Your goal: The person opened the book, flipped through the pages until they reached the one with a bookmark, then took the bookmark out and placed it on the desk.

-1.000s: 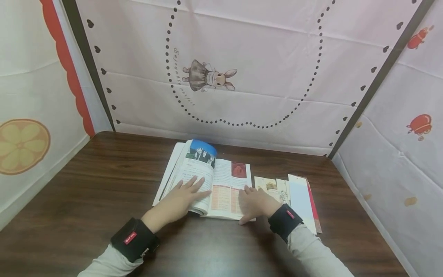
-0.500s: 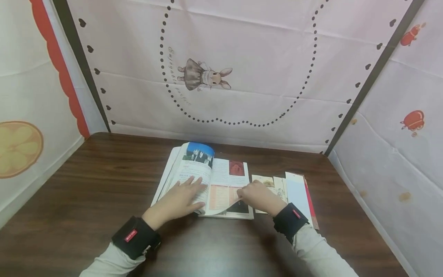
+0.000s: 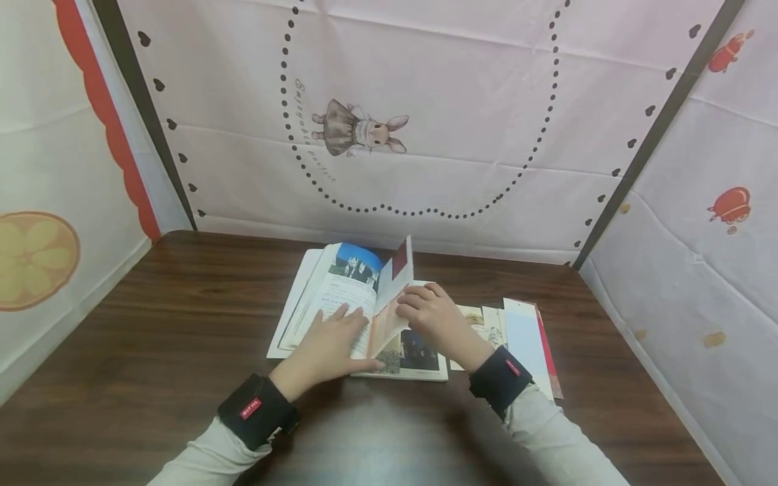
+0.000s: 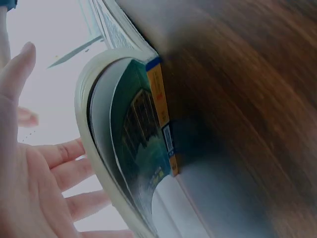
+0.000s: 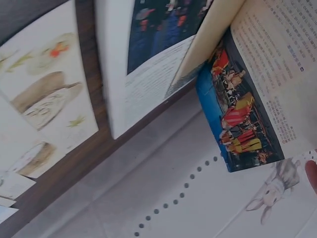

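An open book point(image 3: 422, 370) lies on the wooden table, its left pages bowed up and topped by a photo under blue sky. My left hand point(image 3: 328, 347) rests on those left pages, fingers spread and thumb near the lower gutter. In the left wrist view, straight fingers of the left hand point(image 4: 64, 173) lie against the bent pages, above the book's orange spine point(image 4: 157, 91). A page point(image 3: 389, 287) stands half raised from the right side; my right hand point(image 3: 440, 324) pinches its outer edge. In the right wrist view, the page point(image 5: 272, 84) shows a colourful photo; just a fingertip is visible beside it.
Right of the book lie illustrated cream cards point(image 3: 494, 325), a long pale blue-white card point(image 3: 527, 344) and a red-edged piece point(image 3: 550, 364) beneath it. Printed cloth walls point(image 3: 462, 155) stand behind and at both sides of the table.
My right hand has lifted the right page from its lower corner, raising it leftward and uncovering dark pictures beneath. My left hand has shifted slightly on the left pages.
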Demonstrator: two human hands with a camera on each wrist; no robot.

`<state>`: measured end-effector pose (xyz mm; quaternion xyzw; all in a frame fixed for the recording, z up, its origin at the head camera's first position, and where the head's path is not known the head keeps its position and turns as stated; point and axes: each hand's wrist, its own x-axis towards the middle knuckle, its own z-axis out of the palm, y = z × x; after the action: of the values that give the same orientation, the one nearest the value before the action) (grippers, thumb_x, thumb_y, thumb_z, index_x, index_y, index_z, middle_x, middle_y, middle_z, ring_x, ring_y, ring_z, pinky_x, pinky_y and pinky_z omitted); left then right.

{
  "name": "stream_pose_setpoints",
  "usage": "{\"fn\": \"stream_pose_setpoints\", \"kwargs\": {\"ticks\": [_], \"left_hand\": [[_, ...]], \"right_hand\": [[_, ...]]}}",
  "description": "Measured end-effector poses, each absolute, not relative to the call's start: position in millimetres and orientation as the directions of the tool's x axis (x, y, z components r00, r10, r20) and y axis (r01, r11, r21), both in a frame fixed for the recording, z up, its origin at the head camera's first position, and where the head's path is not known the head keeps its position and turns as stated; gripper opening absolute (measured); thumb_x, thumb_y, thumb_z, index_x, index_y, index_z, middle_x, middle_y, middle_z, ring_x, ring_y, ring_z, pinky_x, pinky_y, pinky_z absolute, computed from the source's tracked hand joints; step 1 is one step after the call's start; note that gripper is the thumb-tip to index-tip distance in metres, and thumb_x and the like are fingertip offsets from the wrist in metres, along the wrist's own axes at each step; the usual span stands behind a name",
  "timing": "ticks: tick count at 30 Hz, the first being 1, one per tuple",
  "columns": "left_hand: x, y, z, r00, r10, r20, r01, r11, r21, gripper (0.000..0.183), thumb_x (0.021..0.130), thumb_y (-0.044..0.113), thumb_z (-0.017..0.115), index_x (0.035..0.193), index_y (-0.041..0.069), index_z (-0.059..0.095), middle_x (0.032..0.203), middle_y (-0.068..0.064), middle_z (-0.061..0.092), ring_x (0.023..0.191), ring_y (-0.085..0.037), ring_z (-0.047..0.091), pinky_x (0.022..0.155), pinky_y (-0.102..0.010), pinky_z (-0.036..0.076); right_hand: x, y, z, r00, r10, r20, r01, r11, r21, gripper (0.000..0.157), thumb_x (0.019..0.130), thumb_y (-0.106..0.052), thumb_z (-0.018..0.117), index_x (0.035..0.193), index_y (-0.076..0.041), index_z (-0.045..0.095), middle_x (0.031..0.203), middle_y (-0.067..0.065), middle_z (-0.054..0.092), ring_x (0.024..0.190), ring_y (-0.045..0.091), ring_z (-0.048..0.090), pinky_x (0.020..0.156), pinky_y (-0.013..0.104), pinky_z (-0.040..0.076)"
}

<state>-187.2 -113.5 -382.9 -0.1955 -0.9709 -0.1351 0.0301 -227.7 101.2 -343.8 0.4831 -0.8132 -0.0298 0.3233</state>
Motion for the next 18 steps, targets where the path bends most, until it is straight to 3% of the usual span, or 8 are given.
{"fn": "stream_pose_setpoints", "kwargs": {"ticks": [5,12,14,16,17,18], "left_hand": [[-187,-101,-380,-0.935,0.32,0.153,0.351,0.901,0.256,0.075,0.083,0.061,0.054,0.132,0.005,0.052,0.137,-0.015,0.053,0.134,-0.039,0.039,0.105,-0.069,0.023],[-188,-97,-380,-0.944,0.274,0.185,0.322,0.889,0.327,0.039,0.093,0.025,0.048,0.12,-0.001,0.059,0.135,-0.018,0.054,0.134,-0.039,0.039,0.107,-0.067,0.021],[-189,-99,-382,-0.948,0.251,0.194,0.309,0.87,0.384,0.033,0.094,0.021,0.046,0.102,-0.005,0.064,0.128,-0.023,0.058,0.133,-0.04,0.04,0.108,-0.067,0.02],[-191,-101,-383,-0.953,0.203,0.225,0.287,0.841,0.458,0.034,0.096,0.021,0.045,0.09,-0.007,0.064,0.118,-0.029,0.061,0.127,-0.042,0.046,0.108,-0.066,0.022],[-193,-102,-383,-0.957,0.167,0.237,0.269,0.819,0.508,0.037,0.097,0.022,0.044,0.078,-0.004,0.062,0.103,-0.029,0.066,0.115,-0.042,0.057,0.107,-0.065,0.024],[-194,-104,-383,-0.961,0.13,0.246,0.25,0.792,0.558,0.041,0.098,0.023,0.043,0.067,0.0,0.057,0.087,-0.025,0.067,0.098,-0.039,0.065,0.103,-0.059,0.036]], "right_hand": [[-229,88,-336,-0.282,-0.811,0.512,-0.74,0.524,0.422,0.025,0.068,-0.01,0.082,0.09,-0.016,0.07,0.102,-0.002,0.071,0.106,0.017,0.062,0.092,0.035,0.049],[-228,78,-336,-0.274,-0.789,0.549,-0.769,0.523,0.367,0.03,0.074,-0.01,0.078,0.103,-0.014,0.069,0.107,-0.001,0.07,0.106,0.018,0.062,0.09,0.034,0.05],[-227,82,-339,-0.328,-0.757,0.565,-0.775,0.557,0.297,0.038,0.075,-0.009,0.077,0.111,-0.012,0.066,0.114,0.002,0.068,0.108,0.019,0.062,0.09,0.035,0.051],[-227,88,-343,-0.425,-0.723,0.544,-0.773,0.603,0.196,0.045,0.077,-0.009,0.076,0.119,-0.011,0.062,0.121,0.005,0.065,0.11,0.021,0.061,0.091,0.036,0.05],[-227,91,-344,-0.489,-0.711,0.505,-0.765,0.628,0.143,0.046,0.078,-0.01,0.075,0.121,-0.01,0.061,0.123,0.007,0.064,0.112,0.023,0.061,0.091,0.038,0.05],[-228,94,-346,-0.565,-0.701,0.434,-0.749,0.657,0.086,0.046,0.08,-0.011,0.074,0.123,-0.009,0.059,0.124,0.008,0.063,0.113,0.023,0.06,0.092,0.039,0.05]]}}
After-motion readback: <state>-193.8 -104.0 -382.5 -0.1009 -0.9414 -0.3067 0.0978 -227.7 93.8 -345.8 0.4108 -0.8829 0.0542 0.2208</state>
